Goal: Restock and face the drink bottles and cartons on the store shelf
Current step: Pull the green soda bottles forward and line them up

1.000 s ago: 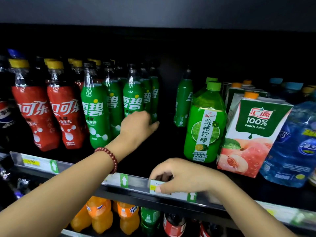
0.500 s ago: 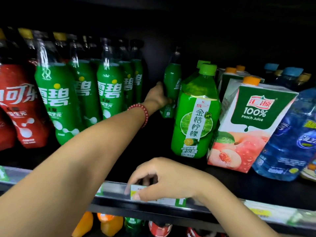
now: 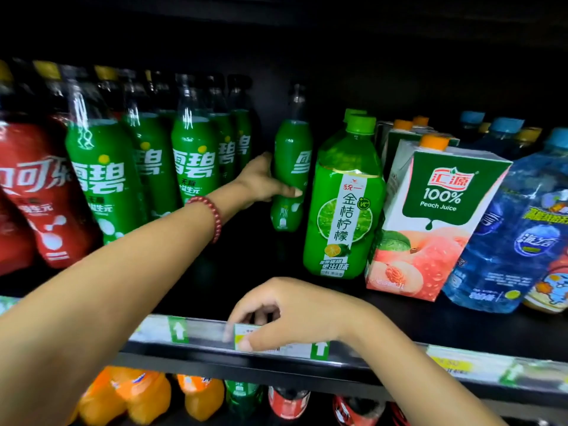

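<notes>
My left hand (image 3: 261,182) reaches deep into the shelf and grips a lone green Sprite bottle (image 3: 290,167) standing behind the front row. Rows of green Sprite bottles (image 3: 193,155) fill the shelf to its left. A green kumquat-lemon bottle (image 3: 344,204) stands right of the gripped bottle, with a peach juice carton (image 3: 430,222) beside it. My right hand (image 3: 289,312) rests on the shelf's front price rail (image 3: 199,330), fingers curled over a price tag (image 3: 246,330).
Red cola bottles (image 3: 33,192) stand at the far left. Blue water bottles (image 3: 516,235) lean at the far right. More cartons (image 3: 399,139) sit behind the peach juice. Orange soda bottles (image 3: 129,395) and cola bottles (image 3: 289,401) fill the shelf below.
My left hand moved from the front Sprite row to the right and deeper, and now grips the lone Sprite bottle. The view has moved closer. My right hand stayed on the rail.
</notes>
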Action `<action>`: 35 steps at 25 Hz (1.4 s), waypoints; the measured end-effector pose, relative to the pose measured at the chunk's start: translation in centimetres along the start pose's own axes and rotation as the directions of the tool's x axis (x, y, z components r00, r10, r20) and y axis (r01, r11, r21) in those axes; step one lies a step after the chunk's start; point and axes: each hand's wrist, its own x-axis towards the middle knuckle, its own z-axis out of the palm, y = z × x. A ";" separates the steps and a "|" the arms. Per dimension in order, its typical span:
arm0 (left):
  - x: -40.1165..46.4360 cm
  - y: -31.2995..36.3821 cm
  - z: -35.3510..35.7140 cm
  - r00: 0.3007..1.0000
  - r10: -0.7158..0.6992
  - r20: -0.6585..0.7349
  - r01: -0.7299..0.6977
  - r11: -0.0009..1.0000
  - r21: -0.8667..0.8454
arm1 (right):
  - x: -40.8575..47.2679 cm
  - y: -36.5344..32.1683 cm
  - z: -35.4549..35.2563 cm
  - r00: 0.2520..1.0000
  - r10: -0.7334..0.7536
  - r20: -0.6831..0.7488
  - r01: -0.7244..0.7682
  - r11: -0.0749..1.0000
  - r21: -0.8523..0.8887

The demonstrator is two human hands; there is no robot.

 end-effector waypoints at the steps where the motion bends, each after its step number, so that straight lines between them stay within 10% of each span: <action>1: -0.9 -0.4 -0.7 1.000 -0.010 -0.008 0.010 1.000 0.005 | 0.0 -0.1 0.0 1.000 -0.001 0.001 0.001 1.000 -0.002; 15: -15.1 1.6 -1.0 0.795 0.219 -0.566 -0.186 0.976 0.117 | -0.9 -0.9 0.8 0.975 0.002 -0.223 -0.008 1.000 -0.026; 20: -20.7 5.3 -4.0 0.751 0.376 -0.543 -0.418 0.907 0.051 | -1.8 -1.7 0.0 0.655 -0.085 -0.751 0.002 0.994 -0.111; 24: -23.3 7.7 -5.0 0.860 0.367 -0.355 -0.478 0.824 -0.305 | -4.3 -6.3 0.1 0.970 -0.131 -0.203 0.201 0.903 0.379; 26: -23.8 8.9 -4.5 0.874 0.401 -0.274 -0.484 0.761 -0.432 | -5.3 -8.0 1.2 0.984 -0.179 -0.001 0.152 0.832 0.533; 28: -24.2 10.0 -3.9 0.882 0.388 -0.269 -0.470 0.777 -0.418 | -6.1 -9.4 2.5 0.980 -0.181 -0.085 0.198 0.824 0.531; 31: -24.5 11.0 -3.4 0.856 0.325 -0.403 -0.422 0.889 -0.180 | -6.9 -11.1 4.9 0.868 -0.055 -0.494 0.256 0.901 0.351; 33: -24.5 11.2 -3.0 0.843 0.267 -0.467 -0.382 0.909 -0.170 | -7.1 -11.9 6.2 0.666 -0.061 -0.743 0.013 0.997 -0.070; 35: -24.4 11.1 -2.8 0.884 0.184 -0.429 -0.369 0.839 -0.400 | -7.2 -12.0 6.7 0.653 -0.107 -0.750 -0.223 0.919 -0.325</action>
